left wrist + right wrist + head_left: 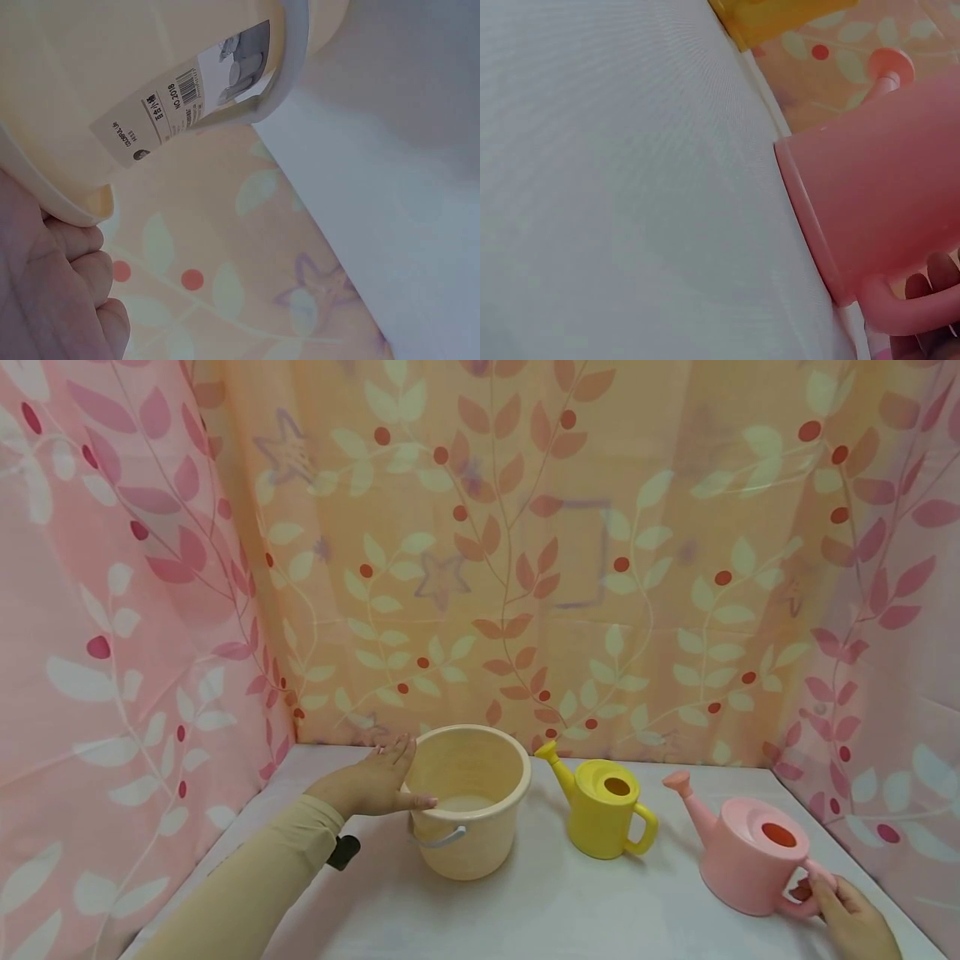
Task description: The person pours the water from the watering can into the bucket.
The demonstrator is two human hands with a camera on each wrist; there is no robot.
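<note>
A cream bucket (468,847) stands upright on the table, its grey handle (442,838) hanging at the side. My left hand (367,783) rests at the bucket's left rim, fingers stretched out and thumb over the near edge. Up close in the left wrist view, the fingers (90,270) lie right at the rim, below a printed label (180,94). On the right, my right hand (858,918) grips the handle of a pink watering can (750,860). Its base sits on the table in the right wrist view, with fingers (941,271) curled through the handle.
Between the bucket and the pink can stands a yellow watering can (600,818), spout to the left. A small black object (343,852) shows beside the left sleeve. Leaf-patterned curtains (510,568) enclose the white table (585,918) at the back and both sides.
</note>
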